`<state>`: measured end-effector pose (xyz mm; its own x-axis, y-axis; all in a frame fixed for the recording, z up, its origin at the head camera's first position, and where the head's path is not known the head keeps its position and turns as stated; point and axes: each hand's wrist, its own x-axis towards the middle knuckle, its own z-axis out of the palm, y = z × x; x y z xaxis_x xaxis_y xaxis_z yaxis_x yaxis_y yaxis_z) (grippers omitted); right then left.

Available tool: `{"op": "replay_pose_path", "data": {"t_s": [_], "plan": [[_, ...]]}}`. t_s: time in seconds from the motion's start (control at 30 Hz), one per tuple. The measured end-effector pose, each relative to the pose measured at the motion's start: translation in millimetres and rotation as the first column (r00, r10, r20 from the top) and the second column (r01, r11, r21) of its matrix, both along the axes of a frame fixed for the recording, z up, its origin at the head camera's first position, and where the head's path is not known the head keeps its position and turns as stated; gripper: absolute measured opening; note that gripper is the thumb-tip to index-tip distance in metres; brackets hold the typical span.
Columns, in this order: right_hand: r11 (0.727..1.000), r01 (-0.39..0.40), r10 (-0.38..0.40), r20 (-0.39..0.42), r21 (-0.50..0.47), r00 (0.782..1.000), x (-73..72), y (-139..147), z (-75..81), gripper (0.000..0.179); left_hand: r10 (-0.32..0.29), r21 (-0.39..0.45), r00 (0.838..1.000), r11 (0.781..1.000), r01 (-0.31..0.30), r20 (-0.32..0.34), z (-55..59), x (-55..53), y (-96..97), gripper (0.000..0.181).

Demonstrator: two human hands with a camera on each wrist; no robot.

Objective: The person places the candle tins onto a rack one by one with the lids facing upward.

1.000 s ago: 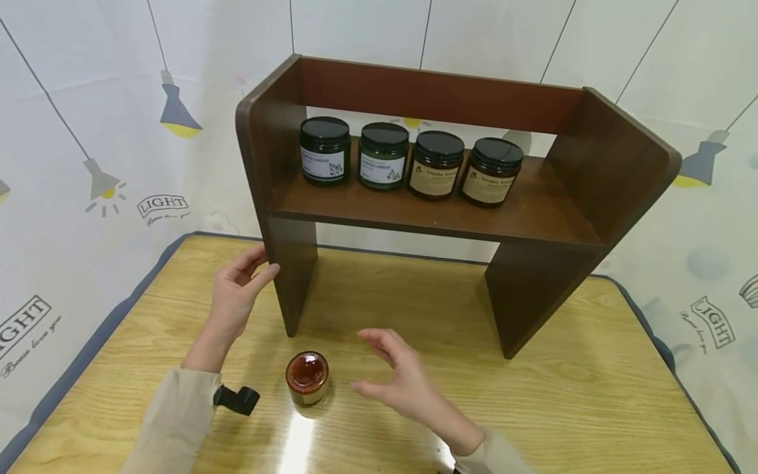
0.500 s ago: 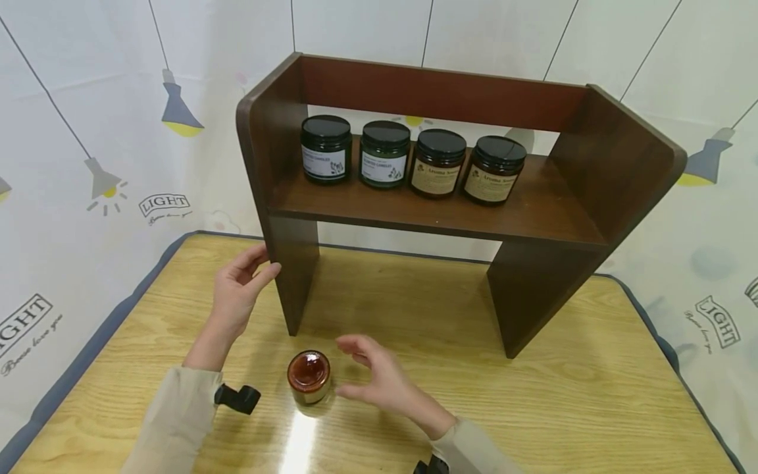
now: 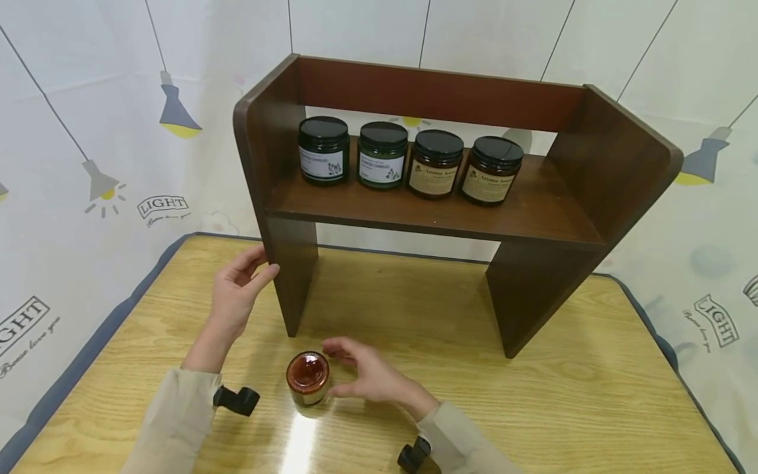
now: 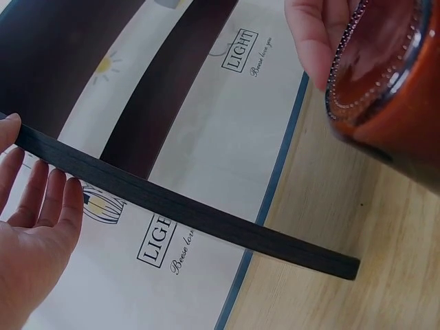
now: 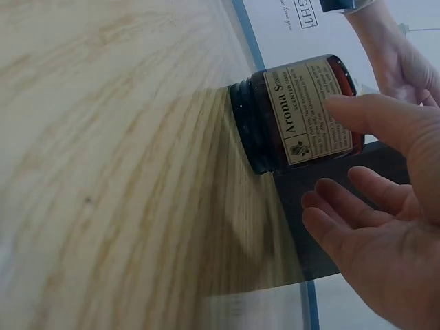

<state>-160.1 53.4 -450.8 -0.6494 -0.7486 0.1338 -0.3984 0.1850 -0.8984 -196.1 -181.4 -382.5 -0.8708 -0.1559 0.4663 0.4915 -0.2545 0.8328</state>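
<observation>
A small amber candle jar (image 3: pixel 308 380) stands upside down on the table, its dark lid against the wood and its glass base up. In the right wrist view its cream label (image 5: pixel 309 110) reads "Aroma". My right hand (image 3: pixel 374 376) is at the jar's right side, thumb and fingers spread apart; whether the thumb touches the glass I cannot tell. With thumb in front and fingers behind, my left hand (image 3: pixel 233 296) holds the front edge of the left side panel (image 4: pixel 185 206) of a dark brown wooden shelf (image 3: pixel 435 227).
On the shelf board stand two green jars with white labels, the left jar (image 3: pixel 323 151) and its neighbour (image 3: pixel 381 155). Two amber jars, one mid-board (image 3: pixel 435 164) and one further right (image 3: pixel 491 171), stand beside them. A printed cloth (image 3: pixel 118 131) hangs behind the wooden table (image 3: pixel 592 395).
My right hand has moved left, up to the jar, with its fingers still spread. The left hand stays on the shelf panel, and the jar has not moved.
</observation>
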Motion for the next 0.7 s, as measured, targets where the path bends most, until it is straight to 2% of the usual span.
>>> {"op": "replay_pose_path", "data": {"t_s": [0.23, 0.6, 0.7], "plan": [[1.0, -0.02, 0.021, 0.017, -0.012, 1.0, -2.7, -1, -3.0, 0.069, -0.005, 0.003, 1.0, 1.0, 0.005, -0.009, 0.3, 0.3, 0.3, 0.046], [0.992, -0.127, 0.129, 0.126, -0.023, 0.984, -10.1, -4, -5.1, 0.073, 0.003, -0.013, 1.0, 1.0, -0.003, 0.011, 0.7, 1.1, -0.1, 0.046], [0.987, -0.158, 0.16, 0.135, -0.032, 0.978, -11.9, -6, -7.7, 0.075, 0.001, -0.016, 1.0, 1.0, -0.001, 0.01, 0.7, 1.0, -0.3, 0.046]]}}
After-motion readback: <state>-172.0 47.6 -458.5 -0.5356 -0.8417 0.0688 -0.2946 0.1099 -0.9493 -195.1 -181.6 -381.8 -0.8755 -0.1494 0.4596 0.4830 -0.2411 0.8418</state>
